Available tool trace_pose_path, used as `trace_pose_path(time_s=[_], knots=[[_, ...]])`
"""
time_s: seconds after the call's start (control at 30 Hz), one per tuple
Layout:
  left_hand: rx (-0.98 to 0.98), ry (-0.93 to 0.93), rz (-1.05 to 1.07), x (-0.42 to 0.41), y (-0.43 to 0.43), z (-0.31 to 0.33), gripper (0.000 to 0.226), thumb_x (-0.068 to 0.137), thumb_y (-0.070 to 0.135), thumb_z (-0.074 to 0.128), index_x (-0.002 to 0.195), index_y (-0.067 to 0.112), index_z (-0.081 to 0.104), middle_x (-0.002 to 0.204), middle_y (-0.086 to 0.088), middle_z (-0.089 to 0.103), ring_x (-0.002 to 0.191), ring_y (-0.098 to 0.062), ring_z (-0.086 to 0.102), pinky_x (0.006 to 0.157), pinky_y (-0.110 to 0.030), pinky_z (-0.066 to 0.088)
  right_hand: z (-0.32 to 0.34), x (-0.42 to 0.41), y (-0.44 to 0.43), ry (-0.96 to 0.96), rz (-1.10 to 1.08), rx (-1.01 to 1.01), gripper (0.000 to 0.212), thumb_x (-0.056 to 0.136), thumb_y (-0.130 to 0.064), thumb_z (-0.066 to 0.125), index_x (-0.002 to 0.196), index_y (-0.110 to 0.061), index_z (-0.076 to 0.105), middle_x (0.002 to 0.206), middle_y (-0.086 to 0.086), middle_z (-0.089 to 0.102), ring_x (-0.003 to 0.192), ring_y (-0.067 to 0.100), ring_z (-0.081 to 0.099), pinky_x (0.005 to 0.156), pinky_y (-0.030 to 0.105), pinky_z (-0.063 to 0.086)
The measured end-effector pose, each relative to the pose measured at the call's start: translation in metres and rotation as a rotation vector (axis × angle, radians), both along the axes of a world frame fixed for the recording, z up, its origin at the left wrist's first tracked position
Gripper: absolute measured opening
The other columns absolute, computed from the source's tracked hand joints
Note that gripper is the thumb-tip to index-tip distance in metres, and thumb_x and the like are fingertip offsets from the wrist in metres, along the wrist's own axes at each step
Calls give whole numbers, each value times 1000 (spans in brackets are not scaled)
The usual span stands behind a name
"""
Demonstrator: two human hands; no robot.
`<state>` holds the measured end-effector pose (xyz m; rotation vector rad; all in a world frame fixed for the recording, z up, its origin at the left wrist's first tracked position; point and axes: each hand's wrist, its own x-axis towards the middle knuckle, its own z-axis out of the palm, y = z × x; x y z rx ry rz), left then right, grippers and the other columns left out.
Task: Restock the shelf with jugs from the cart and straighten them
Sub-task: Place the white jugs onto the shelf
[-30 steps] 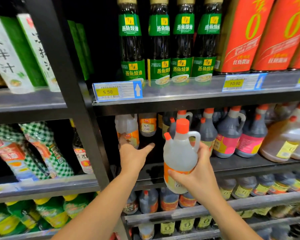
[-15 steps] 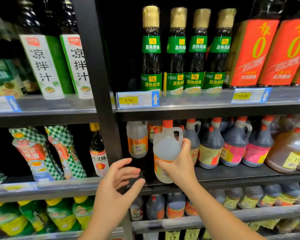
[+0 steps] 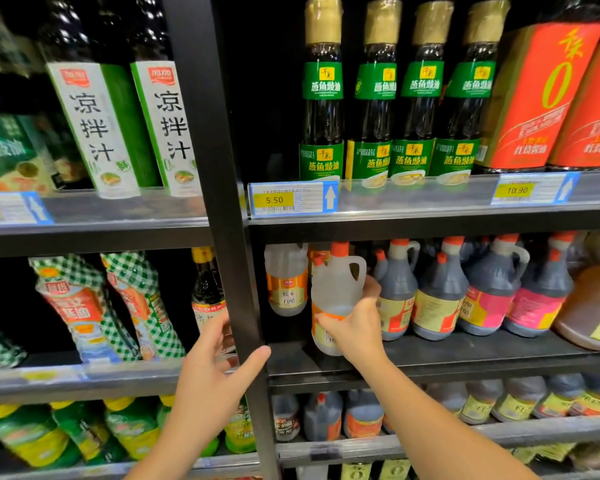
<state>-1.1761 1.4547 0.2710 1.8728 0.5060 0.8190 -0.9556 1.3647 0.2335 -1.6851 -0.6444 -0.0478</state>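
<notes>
Item: clear jug (image 3: pixel 333 289), orange cap, loop handle on its right, orange label low on the body. Position: upright on the middle shelf (image 3: pixel 465 351) of the right bay, near the front edge, its base apparently on the board.

Right hand (image 3: pixel 354 327): wrapped round the jug's lower body, thumb across the front of the label, fingers curled round the right side and behind.

Left hand (image 3: pixel 215 368): holds nothing, fingers spread and relaxed, in front of the black upright post (image 3: pixel 222 168), thumb out to the right of it, fingers to the left. Whether it touches the post cannot be told.

Neighbours, same shelf: pale bottle (image 3: pixel 286 282) with orange label, just left of the jug and set farther back; row of dark jugs (image 3: pixel 437 299) with orange caps to the right, the nearest just beside the held jug; amber jug (image 3: pixel 589 306) at the far right edge.

Shelf above: four dark bottles (image 3: pixel 378 126) with green labels and gold caps; red cartons (image 3: pixel 541 98) to their right; price tag 5.50 (image 3: pixel 291 199) and price tag 10.90 (image 3: pixel 530 190) on the rail.

Shelf below: further dark jugs (image 3: pixel 326 417), partly hidden.

Left bay: white-and-green bottles (image 3: pixel 97 126) above; green-checked pouches (image 3: pixel 84 306) and a dark bottle with yellow cap (image 3: pixel 207 289) in the middle; green bottles (image 3: pixel 49 434) with yellow caps at the bottom
</notes>
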Motion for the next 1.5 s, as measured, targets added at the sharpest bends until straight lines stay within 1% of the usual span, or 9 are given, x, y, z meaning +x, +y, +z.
trace_pose_path(time_s=[0.1,0.33,0.53,0.77,0.9,1.0,1.2,1.4,1.5], knots=[[18,11,-2,4,1,-1,44,86,23,72,105,58,55,106,24,68,102,2,63,74,-9,50,-2,8,3,-50,-23,-74,86,64,-13,85,130,-7,30,98,0,56,78,4,55,56,-1,40],[6,9,-32,4,4,0,47,85,23,73,102,62,54,105,28,67,102,6,61,74,-4,47,0,26,16,92,-29,-213,76,74,-18,79,133,-30,35,108,-14,54,98,10,61,66,10,40],[-5,-6,-44,1,1,0,46,77,41,68,118,53,52,111,30,65,105,8,60,77,-2,45,2,38,35,79,-94,-464,79,85,-9,65,147,-17,18,134,16,50,114,31,55,92,38,49],[-12,-18,-73,1,3,-4,45,77,50,65,120,53,51,114,27,64,107,5,60,81,-8,48,6,50,56,181,-111,-504,86,87,-32,69,143,3,14,150,16,33,137,34,37,111,41,33],[12,-21,-82,1,3,-4,42,78,49,64,117,57,50,113,25,65,107,2,62,80,-20,55,1,56,58,192,-141,-436,65,91,-34,64,137,-3,30,140,15,45,131,37,44,103,38,35],[12,-23,-79,1,2,-4,41,79,48,64,117,55,51,113,24,65,106,1,62,82,-17,54,-2,60,60,92,-168,-526,67,89,-39,65,138,-7,33,140,16,48,125,37,50,101,39,39],[28,-16,-61,0,3,-5,38,86,31,69,120,37,54,108,20,66,104,-2,63,83,-31,57,-4,60,68,60,-214,-631,53,97,-42,53,129,-1,43,133,17,54,121,33,53,99,36,40],[151,-124,125,-17,-7,-22,55,83,38,75,127,47,43,122,24,52,120,-3,52,82,-21,51,-1,33,48,109,-203,-538,59,90,-40,63,129,-2,41,130,16,54,118,35,54,91,36,43],[265,-167,73,-25,-17,-40,49,80,38,69,123,34,48,115,16,52,111,-15,56,77,-23,50,-8,10,18,-56,-187,-378,39,86,-32,68,106,-2,54,97,13,63,92,30,60,69,26,41]])
